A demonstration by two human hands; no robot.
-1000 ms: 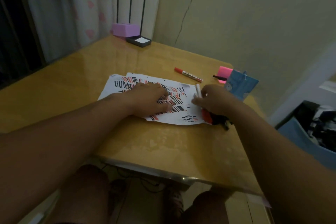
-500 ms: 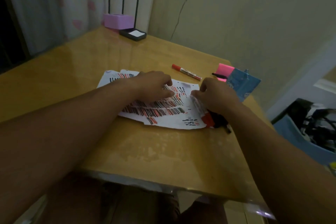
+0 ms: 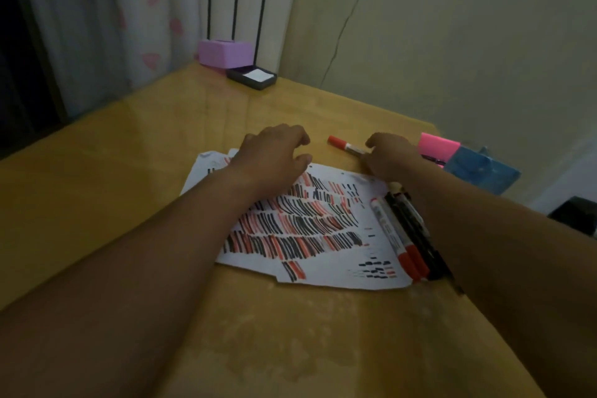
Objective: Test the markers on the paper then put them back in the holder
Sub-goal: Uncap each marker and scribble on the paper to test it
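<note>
Both bare forearms stretch forward over the table, from the lower corners of the view toward its middle, and the two hands are near each other. The left hand (image 3: pixel 274 155) lies palm down with loosely bent fingers, its heel on the paper (image 3: pixel 329 271), holding nothing. The right hand (image 3: pixel 392 158) is knuckles up, its curled fingers meeting the end of a red marker (image 3: pixel 342 145); whether they really pinch it is hidden.
</note>
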